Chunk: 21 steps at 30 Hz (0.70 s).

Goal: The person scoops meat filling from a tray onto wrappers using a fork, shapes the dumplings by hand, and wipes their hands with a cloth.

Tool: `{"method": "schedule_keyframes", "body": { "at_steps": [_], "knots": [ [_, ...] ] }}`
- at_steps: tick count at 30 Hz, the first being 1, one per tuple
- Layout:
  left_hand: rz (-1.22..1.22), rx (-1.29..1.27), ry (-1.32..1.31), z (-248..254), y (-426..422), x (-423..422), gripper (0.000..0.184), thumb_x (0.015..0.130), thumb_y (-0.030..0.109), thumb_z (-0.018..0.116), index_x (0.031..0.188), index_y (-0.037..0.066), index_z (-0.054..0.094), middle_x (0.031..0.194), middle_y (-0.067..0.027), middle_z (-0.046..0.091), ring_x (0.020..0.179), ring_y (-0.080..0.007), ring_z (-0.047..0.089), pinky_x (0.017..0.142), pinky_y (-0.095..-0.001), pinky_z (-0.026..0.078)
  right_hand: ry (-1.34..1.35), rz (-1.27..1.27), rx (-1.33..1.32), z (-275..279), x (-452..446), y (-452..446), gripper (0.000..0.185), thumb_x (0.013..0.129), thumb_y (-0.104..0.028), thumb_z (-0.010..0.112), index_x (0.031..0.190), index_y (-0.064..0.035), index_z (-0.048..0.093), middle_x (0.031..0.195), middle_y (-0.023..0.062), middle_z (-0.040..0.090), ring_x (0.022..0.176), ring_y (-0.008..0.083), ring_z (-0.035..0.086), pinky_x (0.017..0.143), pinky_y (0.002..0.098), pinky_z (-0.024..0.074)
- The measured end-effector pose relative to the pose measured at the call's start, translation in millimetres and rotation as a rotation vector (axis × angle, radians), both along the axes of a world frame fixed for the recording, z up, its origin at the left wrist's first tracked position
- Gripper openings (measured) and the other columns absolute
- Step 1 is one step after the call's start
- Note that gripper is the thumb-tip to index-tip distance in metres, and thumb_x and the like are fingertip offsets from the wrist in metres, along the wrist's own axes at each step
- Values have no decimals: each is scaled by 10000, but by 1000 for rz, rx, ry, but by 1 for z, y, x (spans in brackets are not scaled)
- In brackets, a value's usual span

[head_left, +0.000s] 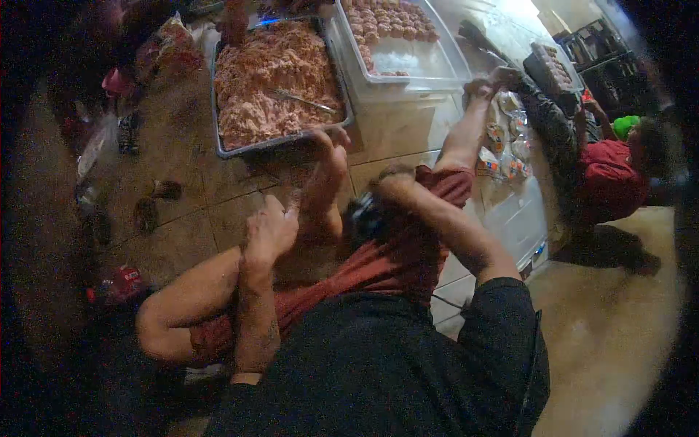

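Observation:
My left hand (271,229) hovers by my bent leg, thumb and a finger apart, with nothing seen in it. My right hand (393,186) is bent over my thigh, next to a dark shiny object (368,215) that I cannot make out; its fingers are in shadow. Beyond my feet stands a large dark-rimmed tub (218,116) heaped with ground meat (280,62). A thin metal utensil (302,100) lies on the meat. To its right, a clear plastic bin (451,62) holds rows of shaped meat pieces (386,22).
Small wrapped packets (502,138) lie beyond my right leg, near a white lid (513,218). At the right a person in a red shirt (611,175) sits by another meat-filled bin (553,69). A red item (124,282) and plastic bags (175,44) are at the left.

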<state>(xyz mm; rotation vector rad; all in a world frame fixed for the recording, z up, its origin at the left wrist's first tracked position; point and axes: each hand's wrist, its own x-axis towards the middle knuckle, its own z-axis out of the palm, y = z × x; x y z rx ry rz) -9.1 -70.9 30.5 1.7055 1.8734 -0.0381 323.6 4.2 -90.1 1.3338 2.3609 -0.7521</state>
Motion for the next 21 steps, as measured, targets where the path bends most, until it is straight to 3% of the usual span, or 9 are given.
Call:
{"method": "schedule_keyframes", "body": {
  "at_steps": [3,5,8,11,13,15,18,19,21],
  "knots": [
    [110,-103,-32,34,-12,20,693,1018,585,407,1125,-84,554,1054,-359,663,1068,-535,623,945,-576,476,-121,-53,37,2,51,76,354,946,-232,651,1277,-107,640,1102,123,726,1039,266,683,856,366,538],
    [90,-141,-47,31,-18,24,711,1012,598,409,1130,-87,561,1079,-367,655,1082,-535,618,954,-574,475,61,-80,183,-18,83,104,265,882,-218,658,1113,-100,711,989,167,746,910,301,737,747,449,592],
    [-16,-158,-49,4,-32,23,751,995,623,422,1159,-96,567,1131,-380,636,1110,-532,609,972,-568,472,-298,-321,19,77,73,68,269,949,-210,618,1162,-57,682,872,47,691,674,213,636,593,305,529],
    [-7,-178,-65,15,-29,35,791,975,646,445,1201,-102,565,1171,-383,622,1131,-526,602,983,-561,470,-440,-390,83,17,77,39,245,950,-208,594,1116,-56,691,904,77,690,706,232,642,628,344,531],
    [54,-226,-59,28,-27,42,810,964,651,465,1237,-106,558,1197,-365,623,1142,-517,600,989,-553,472,-318,-266,271,-44,63,21,235,951,-207,578,1086,-56,696,925,97,690,727,245,646,651,371,532],
    [49,-249,-66,43,-24,46,808,965,651,465,1232,-106,561,1195,-366,623,1141,-515,601,990,-551,472,-182,-49,408,-52,41,22,230,951,-206,561,1055,-56,702,946,118,689,749,258,650,674,397,533],
    [12,-247,-64,41,-26,49,807,966,653,464,1221,-106,567,1178,-366,629,1141,-509,604,990,-545,474,-544,437,891,-16,35,63,235,952,-205,537,1010,-56,710,978,148,688,780,278,656,708,437,534],
    [-1,-235,-55,38,-26,49,809,966,655,462,1214,-107,570,1163,-365,635,1143,-505,605,989,-542,475,-659,482,981,1,41,74,240,952,-204,529,995,-56,713,988,158,688,791,284,658,719,450,534],
    [9,-242,-57,37,-26,51,811,965,661,461,1200,-106,577,1138,-361,644,1129,-498,616,977,-539,485,-548,81,759,34,67,95,279,952,-199,505,1118,-33,656,996,161,681,755,293,647,656,448,530]
  ]
}}
